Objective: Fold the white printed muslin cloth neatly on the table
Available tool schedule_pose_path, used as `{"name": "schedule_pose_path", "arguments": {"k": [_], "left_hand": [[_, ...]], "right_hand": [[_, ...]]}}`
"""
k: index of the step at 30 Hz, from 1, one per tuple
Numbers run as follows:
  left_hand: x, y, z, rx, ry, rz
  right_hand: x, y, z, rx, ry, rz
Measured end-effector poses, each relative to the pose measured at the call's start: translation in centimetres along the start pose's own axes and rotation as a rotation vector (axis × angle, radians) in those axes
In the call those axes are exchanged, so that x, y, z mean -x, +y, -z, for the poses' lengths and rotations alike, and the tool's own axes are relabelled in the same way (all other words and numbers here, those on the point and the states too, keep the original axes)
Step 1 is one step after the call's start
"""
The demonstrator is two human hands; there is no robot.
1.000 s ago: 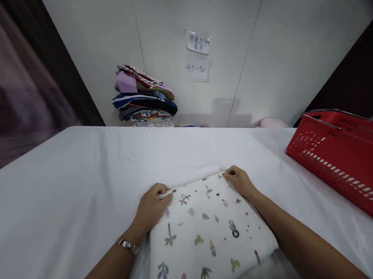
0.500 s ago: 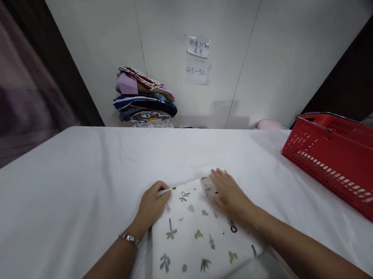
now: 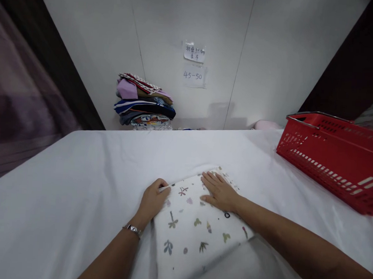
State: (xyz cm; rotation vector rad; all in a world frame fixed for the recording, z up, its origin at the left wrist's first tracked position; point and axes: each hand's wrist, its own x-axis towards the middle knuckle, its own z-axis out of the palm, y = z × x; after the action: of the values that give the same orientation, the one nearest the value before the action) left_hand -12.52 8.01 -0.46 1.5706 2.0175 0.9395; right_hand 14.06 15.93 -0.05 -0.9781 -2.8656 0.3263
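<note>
Folded printed cloth (image 3: 187, 236) is lying at 6 o'clock on the worktop (image 3: 108, 172). Left hand (image 3: 154, 197) is still pinching its 10 o'clock corner; right hand (image 3: 221, 194), pinching the 1 o'clock corner a second ago, is resting open on it, palm down, gripping nothing.

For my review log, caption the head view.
Left hand gripping a corner of the folded printed cloth, right hand spread flat on it, red basket to the right.
</note>
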Motion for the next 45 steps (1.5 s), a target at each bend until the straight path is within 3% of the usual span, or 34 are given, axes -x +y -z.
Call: {"name": "schedule_pose_path", "arguments": {"k": [4,7,10,13,16,19,22,26,31,38,45], "left_hand": [[0.4,1.6,0.8,-0.179,0.049,-0.090],[1.7,3.6,0.7,-0.351,0.100,-0.254],[3.6,4.8,-0.8,-0.476,0.035,-0.382],[5.1,4.9,-2.6,-0.562,-0.076,-0.401],[5.6,4.7,-3.4,-0.585,-0.124,-0.380],[5.4,4.6,-3.0,-0.542,-0.129,-0.373],[4.8,4.4,-2.0,-0.479,-0.026,-0.313],[4.0,3.3,-1.0,-0.398,0.142,-0.123],[3.9,1.9,-1.4,-0.194,0.178,0.018],[4.3,1.7,-1.5,0.039,0.238,0.137],[4.3,1.2,-1.5,0.149,0.241,0.154]], "right_hand": [[-0.1,0.2,-0.3,0.019,0.005,0.006],[-0.3,0.1,-0.3,0.050,-0.014,0.000],[-0.3,-0.3,-0.1,0.079,-0.008,-0.024],[0.1,-0.6,0.0,0.105,0.040,-0.125],[0.7,-0.5,0.0,0.102,0.079,-0.252],[1.1,0.4,0.7,0.047,0.108,-0.285],[1.0,2.1,1.8,-0.022,0.220,-0.381],[0.3,4.1,2.9,-0.100,0.338,-0.509],[-0.4,4.2,2.3,-0.155,0.332,-0.576],[-1.2,4.4,1.6,-0.216,0.341,-0.662],[-1.6,5.0,1.5,-0.267,0.381,-0.708]]}}
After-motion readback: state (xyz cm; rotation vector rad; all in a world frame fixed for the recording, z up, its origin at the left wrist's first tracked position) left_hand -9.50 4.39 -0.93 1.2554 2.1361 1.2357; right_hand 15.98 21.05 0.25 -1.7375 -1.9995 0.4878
